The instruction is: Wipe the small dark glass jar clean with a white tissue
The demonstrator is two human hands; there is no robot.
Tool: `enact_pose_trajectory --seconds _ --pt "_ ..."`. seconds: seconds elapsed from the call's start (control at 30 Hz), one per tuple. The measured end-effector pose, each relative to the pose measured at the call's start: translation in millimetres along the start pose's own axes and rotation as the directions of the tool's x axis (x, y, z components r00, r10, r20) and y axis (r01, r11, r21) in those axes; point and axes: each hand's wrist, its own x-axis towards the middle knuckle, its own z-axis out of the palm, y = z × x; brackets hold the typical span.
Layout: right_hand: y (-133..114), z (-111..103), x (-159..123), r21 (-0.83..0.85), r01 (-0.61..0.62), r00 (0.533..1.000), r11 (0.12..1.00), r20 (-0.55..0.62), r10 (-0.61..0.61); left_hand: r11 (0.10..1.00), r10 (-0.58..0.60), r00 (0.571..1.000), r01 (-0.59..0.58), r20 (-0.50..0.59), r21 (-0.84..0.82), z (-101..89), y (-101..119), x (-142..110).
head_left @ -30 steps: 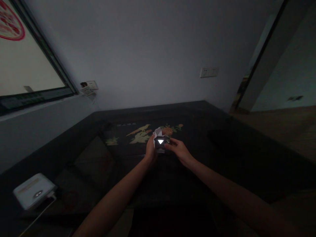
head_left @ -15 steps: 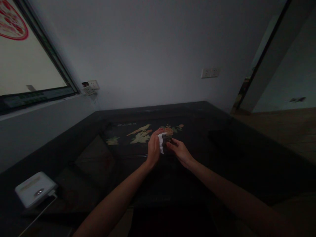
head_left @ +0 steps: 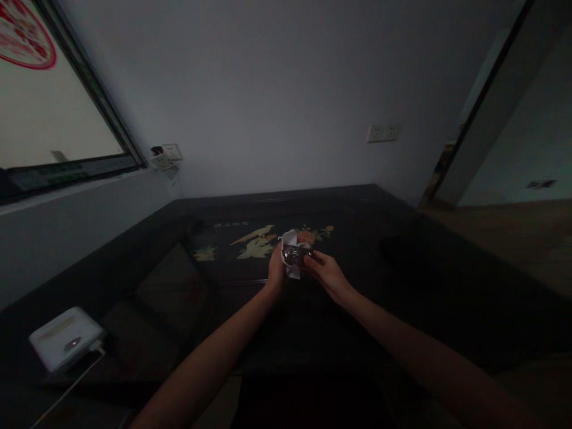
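Observation:
In the head view, my right hand [head_left: 328,271] grips a small, dark, shiny object [head_left: 297,255] by its right end, thumb on the near side. Its exact kind is hard to make out in the dim light. A crumpled white tissue [head_left: 294,273] lies around the left end of that object. My left hand [head_left: 276,268] holds the tissue from the left, its fingers mostly hidden behind it. Both hands are held over the dark table [head_left: 250,316], close to its inlaid bird and flower picture [head_left: 257,241].
A white box-shaped device [head_left: 67,338] with a cable [head_left: 67,387] sits at the table's left. Some dark flat thing [head_left: 409,259] lies to the right. Wall sockets [head_left: 383,133] are behind, and a window [head_left: 58,107] is at the upper left.
The dark object has turned so that more of its shiny face shows. My left hand has rolled back with the tissue, which is now more spread around the object's left end.

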Motion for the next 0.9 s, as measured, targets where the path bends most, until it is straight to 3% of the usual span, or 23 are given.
enact_pose_trajectory --seconds 0.17,0.27,0.37,0.43,0.5,0.57,0.63,0.67,0.73,0.77,0.83,0.9 --pt "-5.1 1.6 -1.7 0.012 0.014 1.0 1.0 0.027 -0.014 0.95 -0.203 0.971 0.227 0.128 -0.215 5.6 3.0 2.1" --pt "-6.3 2.4 -1.6 0.0 0.026 0.999 1.0 0.042 -0.026 0.966 -0.177 0.977 0.195 0.116 -0.171 6.8 9.4 0.4" --pt "-5.0 2.3 -0.7 -0.03 0.044 0.999 0.999 0.03 -0.043 1.0 0.012 0.999 -0.013 0.051 0.024 4.7 16.2 -3.7" --pt "-2.1 1.6 0.3 -0.058 0.047 0.999 0.997 0.02 -0.046 0.96 0.181 0.981 -0.192 0.075 0.202 2.3 20.1 -7.8" --pt "2.4 0.2 1.9 -0.07 0.036 0.999 0.997 0.006 -0.036 0.858 0.336 0.927 -0.374 0.167 0.351 0.1 22.6 -11.7" --pt "7.2 -1.6 3.8 -0.064 0.017 0.999 0.998 -0.028 -0.019 0.71 0.455 0.842 -0.54 0.291 0.452 -1.5 23.7 -14.3" --pt "10.8 -3.2 5.3 -0.06 0.005 0.998 0.998 -0.061 -0.009 0.589 0.504 0.77 -0.638 0.391 0.496 -2.0 23.9 -15.0" --pt "11.6 -3.8 5.6 -0.064 0.001 0.998 0.998 -0.07 -0.006 0.57 0.507 0.756 -0.654 0.413 0.497 -1.9 23.8 -14.7" --pt "11.2 -4.2 5.1 -0.075 -0.001 0.998 0.997 -0.068 -0.004 0.643 0.486 0.79 -0.613 0.374 0.459 -1.2 23.2 -12.8" --pt "10.2 -4.2 4.5 -0.082 -0.003 0.998 0.997 -0.061 -0.002 0.739 0.442 0.842 -0.537 0.309 0.408 -0.7 22.5 -11.2" --pt "7.8 -3.9 3.0 -0.094 -0.006 0.999 0.996 -0.053 0.001 0.927 0.264 0.952 -0.295 0.153 0.233 0.0 20.0 -7.2" --pt "5.8 -3.7 1.9 -0.105 0.001 0.999 0.994 -0.047 -0.006 0.996 0.061 0.996 -0.065 0.065 0.055 0.4 16.3 -2.6"
